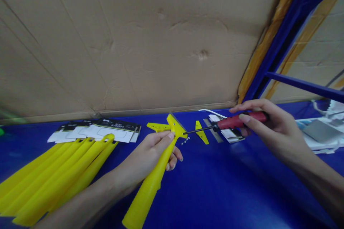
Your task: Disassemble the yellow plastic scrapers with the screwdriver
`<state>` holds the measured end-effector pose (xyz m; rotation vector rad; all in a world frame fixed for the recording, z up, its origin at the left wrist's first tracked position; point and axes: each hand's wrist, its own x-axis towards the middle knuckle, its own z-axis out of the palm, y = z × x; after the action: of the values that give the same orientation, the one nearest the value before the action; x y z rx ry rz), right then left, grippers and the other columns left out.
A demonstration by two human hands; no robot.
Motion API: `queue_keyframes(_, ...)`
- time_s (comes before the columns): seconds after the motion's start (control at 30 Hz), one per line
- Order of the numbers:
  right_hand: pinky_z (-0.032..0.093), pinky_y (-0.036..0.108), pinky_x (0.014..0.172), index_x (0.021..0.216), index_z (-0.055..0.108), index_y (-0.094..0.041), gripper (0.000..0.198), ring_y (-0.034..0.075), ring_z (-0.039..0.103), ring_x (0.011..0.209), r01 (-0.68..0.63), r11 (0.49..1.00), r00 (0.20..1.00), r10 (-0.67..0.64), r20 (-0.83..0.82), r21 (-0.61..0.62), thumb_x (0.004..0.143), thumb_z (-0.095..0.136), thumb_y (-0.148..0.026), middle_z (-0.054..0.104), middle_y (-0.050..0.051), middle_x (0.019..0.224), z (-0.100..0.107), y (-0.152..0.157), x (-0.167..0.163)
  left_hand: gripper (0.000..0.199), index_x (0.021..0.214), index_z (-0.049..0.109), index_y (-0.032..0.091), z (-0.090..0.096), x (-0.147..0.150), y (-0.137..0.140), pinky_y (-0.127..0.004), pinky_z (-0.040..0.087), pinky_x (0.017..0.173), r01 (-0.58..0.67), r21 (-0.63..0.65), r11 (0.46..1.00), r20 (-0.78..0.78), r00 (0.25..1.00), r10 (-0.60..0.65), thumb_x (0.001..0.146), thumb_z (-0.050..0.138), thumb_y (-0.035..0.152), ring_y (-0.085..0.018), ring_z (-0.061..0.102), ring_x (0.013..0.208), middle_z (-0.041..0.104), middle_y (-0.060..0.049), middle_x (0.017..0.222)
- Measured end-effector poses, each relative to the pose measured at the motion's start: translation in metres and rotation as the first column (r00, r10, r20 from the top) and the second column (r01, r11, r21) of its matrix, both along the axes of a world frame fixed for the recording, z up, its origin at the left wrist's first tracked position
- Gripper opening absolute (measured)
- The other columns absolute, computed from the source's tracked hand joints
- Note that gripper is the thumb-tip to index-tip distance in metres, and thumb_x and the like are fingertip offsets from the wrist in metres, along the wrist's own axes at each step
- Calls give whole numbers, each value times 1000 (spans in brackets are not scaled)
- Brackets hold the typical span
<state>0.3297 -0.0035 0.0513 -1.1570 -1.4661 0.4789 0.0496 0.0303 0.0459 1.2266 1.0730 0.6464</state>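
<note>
Noting the yellow scraper [154,177] at mid-scene, its handle aimed near and left, its head at the far end, above the blue table [215,193]. Near end of the handle had no fingers on it; judged that a hard twist of the red screwdriver [228,122] could swing it, the hold being at the neck alone. Driver tip stood at the right corner of the head; whether it was seated could not be told. With the shaft coming in from the right at a slant, a slip seemed possible, likely toward the left thumb. Loose screws [184,142] lay just right of the head, small enough, I thought, to scatter if a finger brushed them. Farther right, a yellow plate [201,133] and a thin metal strip [213,130] lay under or near the driver, where a low sweep might shift them. Fingers next. Left hand [147,152]: thumb pressed flat on the neck's upper face, other fingers curled underneath, tips showing past its right side, pinching the scraper. Right hand [272,127]: thumb against the driver's handle, index stretched along its far side with the tip seemingly lifted, the rest partly hidden beneath, a loose grip by its look.
</note>
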Motion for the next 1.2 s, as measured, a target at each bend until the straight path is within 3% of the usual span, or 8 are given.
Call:
queue_keyframes(0.07, 56, 27, 65, 104, 70, -30, 26, 17, 71, 79, -38, 999, 999, 39, -32, 33, 83, 82, -40, 77, 0, 100, 0, 0, 0, 45, 74, 62, 11, 0, 0, 0, -18, 35, 44, 9, -1, 1000, -29, 1000, -9, 108, 42, 32, -7, 48, 42, 64, -4, 55)
queue_keyframes(0.2, 46, 27, 48, 94, 70, -27, 18, 13, 58, 48, 2, 999, 1000, -1, 14, -46, 95, 69, -45, 68, -4, 64, -1, 0, 2, 36, 80, 59, 13, 3, -2, -1, -18, 33, 43, 0, 4, 1000, -48, 999, 0, 107, 43, 30, -7, 46, 39, 64, -3, 54)
queue_keyframes(0.33, 57, 30, 66, 110, 68, -31, 27, 18, 72, 82, -50, 999, 994, 51, -100, 10, 87, 79, -40, 76, 1, 119, -3, 2, 3, 32, 82, 58, 15, 5, -3, -2, -18, 34, 44, 3, 9, 1000, -32, 999, -2, 106, 45, 31, -6, 47, 40, 70, -5, 64)
queue_keyframes(0.7, 41, 25, 41, 93, 69, -27, 18, 12, 52, 42, 45, 998, 999, -45, 3, -52, 92, 72, -45, 63, -5, 56, 0, 0, 3, 40, 76, 59, 15, -1, -1, -4, -18, 27, 40, 68, 21, 998, -45, 997, -67, 105, 41, 35, -8, 43, 38, 58, -2, 49)
queue_keyframes(0.83, 56, 29, 65, 100, 69, -29, 27, 18, 70, 78, 23, 997, 1000, -21, -20, 79, 79, 84, -36, 77, 1, 100, -1, 0, 2, 44, 74, 61, 14, 0, -1, -4, -19, 28, 40, 77, 22, 997, -54, 996, -76, 106, 40, 37, -7, 43, 38, 58, -2, 49)
queue_keyframes(0.97, 41, 26, 42, 91, 69, -27, 15, 12, 51, 43, 98, 995, 995, -98, 28, 12, 89, 75, -41, 61, -6, 58, 0, -1, 0, 43, 74, 60, 15, -1, -1, -3, -19, 28, 41, 82, 24, 996, -46, 996, -81, 104, 43, 39, -8, 44, 39, 60, -3, 51)
queue_keyframes(1.1, 56, 28, 65, 101, 69, -29, 28, 17, 72, 81, 31, 992, 999, -28, -20, 124, 79, 84, -33, 77, 1, 103, 1, -2, -1, 41, 75, 60, 16, -2, -2, -2, -20, 27, 41, 81, 19, 997, -26, 996, -81, 103, 46, 42, -8, 43, 39, 58, -2, 48)
queue_keyframes(1.2, 49, 27, 50, 96, 69, -29, 17, 13, 63, 53, 65, 996, 998, -65, 0, 56, 85, 79, -36, 72, -4, 73, 1, -2, -1, 39, 76, 60, 15, -2, -2, -1, -20, 27, 41, 70, 6, 998, -14, 997, -70, 103, 47, 41, -8, 42, 38, 60, -3, 51)
